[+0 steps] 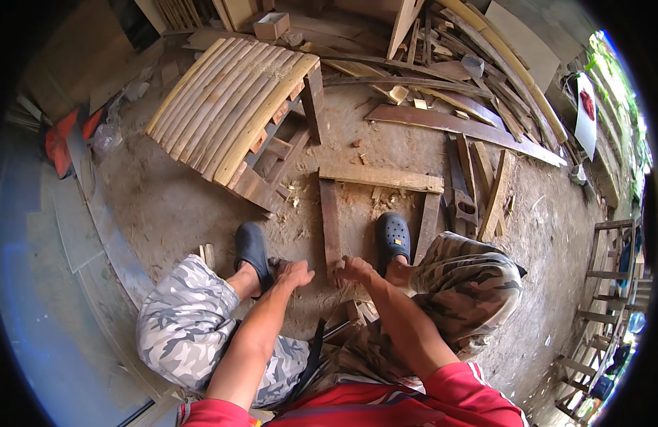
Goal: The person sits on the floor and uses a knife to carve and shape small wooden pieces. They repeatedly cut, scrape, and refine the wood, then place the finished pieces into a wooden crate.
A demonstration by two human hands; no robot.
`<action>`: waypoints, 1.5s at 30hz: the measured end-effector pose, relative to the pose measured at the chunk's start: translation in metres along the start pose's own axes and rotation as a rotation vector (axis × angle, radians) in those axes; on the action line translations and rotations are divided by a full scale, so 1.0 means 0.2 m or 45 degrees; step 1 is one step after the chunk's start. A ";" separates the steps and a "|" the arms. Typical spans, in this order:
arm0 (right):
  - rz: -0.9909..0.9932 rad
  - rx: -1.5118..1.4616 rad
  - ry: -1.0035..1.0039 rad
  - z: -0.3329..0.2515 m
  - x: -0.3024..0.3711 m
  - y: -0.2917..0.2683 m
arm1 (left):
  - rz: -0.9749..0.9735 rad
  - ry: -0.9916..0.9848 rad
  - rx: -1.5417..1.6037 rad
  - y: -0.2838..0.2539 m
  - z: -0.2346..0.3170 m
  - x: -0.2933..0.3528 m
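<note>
On the ground between my feet lies a three-sided wooden frame, with a pale crossbar (382, 178) at its far end and two darker legs running toward me. My right hand (356, 269) is closed at the near end of the left leg (330, 228), fingers against the wood. Just left of it, my left hand (292, 273) makes a fist, knuckles facing the frame. A small dark-grey bit shows beside that fist; what it is, I cannot make out. The other leg (427, 220) reaches down beside my right clog (394, 236).
A slatted wooden bench (233, 107) stands beyond my left foot. Right of the frame, a handsaw (464, 205) lies among loose wood strips (497, 196). Long planks (457, 128) and scrap wood are piled farther back. A wooden ladder-like rack (603, 299) stands at far right.
</note>
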State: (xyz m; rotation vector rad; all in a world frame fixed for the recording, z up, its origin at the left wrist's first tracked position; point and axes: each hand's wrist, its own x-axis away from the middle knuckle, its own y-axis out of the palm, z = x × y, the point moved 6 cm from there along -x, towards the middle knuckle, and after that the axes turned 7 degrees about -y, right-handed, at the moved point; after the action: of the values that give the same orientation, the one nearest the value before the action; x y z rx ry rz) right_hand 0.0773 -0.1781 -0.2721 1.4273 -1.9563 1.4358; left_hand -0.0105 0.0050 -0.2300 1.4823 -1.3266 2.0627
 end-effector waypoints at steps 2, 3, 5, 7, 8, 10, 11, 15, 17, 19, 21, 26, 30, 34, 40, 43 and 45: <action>0.009 0.026 0.022 0.00 0.00 -0.13 | 0.090 0.045 0.063 -0.15 0.10 0.00; 0.015 0.056 0.035 0.01 -0.02 -0.20 | 0.141 0.069 0.114 -0.23 0.15 -0.02; 0.016 0.100 0.079 0.03 -0.05 -0.35 | 0.219 0.077 0.211 -0.34 0.24 -0.03; 0.092 0.126 0.091 0.06 -0.09 -0.53 | 0.277 0.049 0.305 -0.43 0.32 -0.08; 0.177 0.097 0.114 0.09 -0.09 -0.61 | 0.247 0.006 0.328 -0.46 0.35 -0.12; 0.293 0.132 0.132 0.11 -0.13 -0.78 | 0.209 -0.035 0.441 -0.49 0.38 -0.23; 0.321 0.193 0.128 0.12 -0.16 -0.85 | 0.209 -0.069 0.486 -0.48 0.39 -0.29; 0.557 0.402 -0.006 0.12 -0.34 -1.11 | 0.227 -0.072 0.734 -0.45 0.47 -0.59; 0.563 0.537 -0.102 0.13 -0.47 -1.19 | 0.178 -0.136 0.805 -0.45 0.49 -0.73; 0.662 0.616 -0.180 0.13 -0.56 -1.23 | 0.313 -0.112 0.664 -0.48 0.52 -0.81; 0.639 0.661 -0.162 0.15 -0.65 -1.24 | 0.343 -0.139 0.571 -0.50 0.52 -0.84; 0.455 0.629 -0.123 0.21 -0.77 -1.22 | 0.362 -0.074 0.557 -0.56 0.55 -0.84; 0.504 0.662 -0.215 0.24 -0.73 -1.22 | 0.379 0.101 0.546 -0.60 0.54 -0.82; 0.592 0.642 -0.271 0.25 -0.70 -1.22 | 0.424 0.137 0.511 -0.62 0.51 -0.86; 0.517 0.645 -0.176 0.26 -0.72 -1.19 | 0.515 0.146 0.763 -0.64 0.51 -0.97; 0.515 0.638 -0.206 0.26 -0.72 -1.18 | 0.581 0.326 0.851 -0.77 0.55 -0.97; 0.518 0.651 -0.189 0.27 -0.72 -1.18 | 0.544 0.381 0.698 -0.89 0.60 -0.98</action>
State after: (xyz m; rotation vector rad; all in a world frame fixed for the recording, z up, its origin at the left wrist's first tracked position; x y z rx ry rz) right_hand 0.3569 -0.1478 -0.2756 1.4092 -2.1609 2.1952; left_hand 0.2663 0.0599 -0.2997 1.0452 -1.0743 2.9665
